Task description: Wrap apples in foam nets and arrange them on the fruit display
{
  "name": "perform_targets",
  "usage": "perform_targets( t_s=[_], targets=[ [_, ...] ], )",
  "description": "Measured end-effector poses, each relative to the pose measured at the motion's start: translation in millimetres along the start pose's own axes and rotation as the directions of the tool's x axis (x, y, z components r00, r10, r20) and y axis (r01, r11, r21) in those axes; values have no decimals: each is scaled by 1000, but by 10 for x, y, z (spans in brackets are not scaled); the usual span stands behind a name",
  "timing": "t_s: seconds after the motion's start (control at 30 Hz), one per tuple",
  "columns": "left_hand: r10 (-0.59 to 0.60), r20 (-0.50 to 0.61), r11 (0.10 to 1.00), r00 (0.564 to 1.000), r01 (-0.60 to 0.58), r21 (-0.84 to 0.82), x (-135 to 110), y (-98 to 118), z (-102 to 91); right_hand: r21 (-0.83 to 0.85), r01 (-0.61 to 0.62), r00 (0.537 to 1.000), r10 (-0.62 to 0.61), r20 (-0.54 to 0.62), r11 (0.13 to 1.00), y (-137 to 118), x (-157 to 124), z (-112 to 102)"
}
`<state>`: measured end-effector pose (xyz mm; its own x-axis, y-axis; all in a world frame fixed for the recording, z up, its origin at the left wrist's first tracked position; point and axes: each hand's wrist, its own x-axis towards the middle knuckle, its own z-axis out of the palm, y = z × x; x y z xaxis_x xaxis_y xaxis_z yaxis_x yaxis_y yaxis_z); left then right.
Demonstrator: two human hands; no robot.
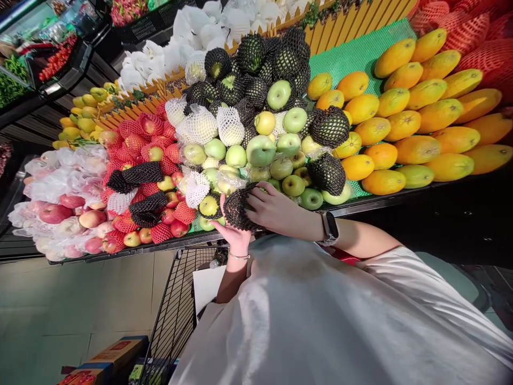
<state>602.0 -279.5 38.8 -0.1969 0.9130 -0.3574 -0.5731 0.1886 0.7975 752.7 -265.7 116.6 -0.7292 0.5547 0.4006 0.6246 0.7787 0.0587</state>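
Observation:
My left hand (234, 235), with a thin bracelet at the wrist, cups a fruit wrapped in black foam netting (237, 209) from below, thumb up along its side. My right hand (280, 211), with a smartwatch on the wrist, lies over the top and right side of the same fruit, fingers curled on the net. The fruit is held at the front edge of a display of green apples (260, 151), some bare and some in black or white nets.
Red apples in red nets (138, 140) lie to the left and bagged pink apples (60, 203) further left. Yellow-orange mangoes (417, 115) fill the right on a green mat. A wire shopping cart (176, 310) stands below the shelf edge, with boxes (108, 358) on the floor.

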Motion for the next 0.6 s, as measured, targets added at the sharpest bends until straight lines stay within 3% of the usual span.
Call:
perform_targets(
  t_s=[0.13,0.33,0.53,0.6],
  targets=[
    [45,131,996,990,-34,-86,-24,4,-5,-1,18,1000,-18,14,1000,-3,-19,31],
    [-69,198,989,978,93,-116,-29,-2,46,16,42,998,-43,49,999,-38,-14,84],
    [-207,39,969,978,210,-129,10,-69,13,23,50,994,-52,101,998,-61,7,104],
    [-215,33,973,976,217,-75,24,-97,-27,31,49,991,-52,120,998,-68,14,101]
  ],
)
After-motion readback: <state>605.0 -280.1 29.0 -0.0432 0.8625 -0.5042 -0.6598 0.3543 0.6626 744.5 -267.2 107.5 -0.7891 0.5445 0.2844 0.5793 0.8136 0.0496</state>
